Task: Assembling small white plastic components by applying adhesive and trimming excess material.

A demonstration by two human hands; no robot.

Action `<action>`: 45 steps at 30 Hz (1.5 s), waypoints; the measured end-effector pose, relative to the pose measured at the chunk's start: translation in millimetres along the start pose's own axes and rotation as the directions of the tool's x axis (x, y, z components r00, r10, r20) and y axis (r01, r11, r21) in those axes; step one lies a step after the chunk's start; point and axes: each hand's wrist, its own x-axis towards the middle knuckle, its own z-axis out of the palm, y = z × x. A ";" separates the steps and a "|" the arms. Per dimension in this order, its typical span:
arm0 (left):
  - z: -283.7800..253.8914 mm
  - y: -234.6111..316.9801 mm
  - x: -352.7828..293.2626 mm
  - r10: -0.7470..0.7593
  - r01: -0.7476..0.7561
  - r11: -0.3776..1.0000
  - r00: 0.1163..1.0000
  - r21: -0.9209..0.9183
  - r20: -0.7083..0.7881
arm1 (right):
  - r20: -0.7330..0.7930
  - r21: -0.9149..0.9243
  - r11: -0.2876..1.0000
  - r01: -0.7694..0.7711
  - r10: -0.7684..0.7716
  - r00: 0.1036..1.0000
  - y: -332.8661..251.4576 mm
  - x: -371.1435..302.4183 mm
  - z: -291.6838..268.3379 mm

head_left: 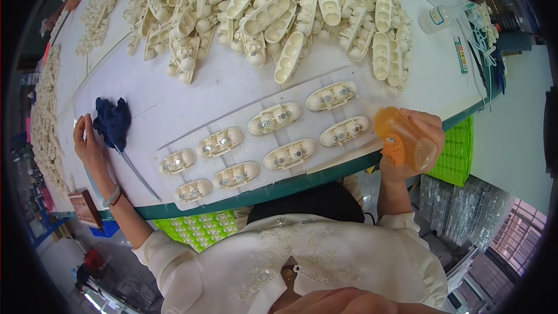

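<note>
My right hand [429, 131] is wrapped round a translucent bottle with amber liquid [401, 125], tilted beside the board's right end. An orange dimpled finger cover [393, 150] sits on that hand, seemingly over the thumb. The pale board [244, 121] carries two rows of cream oval plastic parts, among them a near right part [344, 131] closest to the bottle. Small shiny metal bits show on their rounded tops. At the far left, my left hand [88, 144] rests on the table with fingers stretched out, holding nothing visible, beside a crumpled dark blue cloth [112, 121].
A large heap of similar cream parts [256, 14] covers the back of the table. A thin metal rod [139, 175] lies by the cloth. At the back right stand a clear bottle [437, 18] and a small tube [461, 55]. Green trays [453, 151] sit below the table edge.
</note>
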 end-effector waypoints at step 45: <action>16.6 350.1 -213.2 0.317 0.568 -0.028 0.786 -0.823 0.531 | 0.317 0.514 0.846 0.142 -0.341 0.885 -102.6 -58.0 111.5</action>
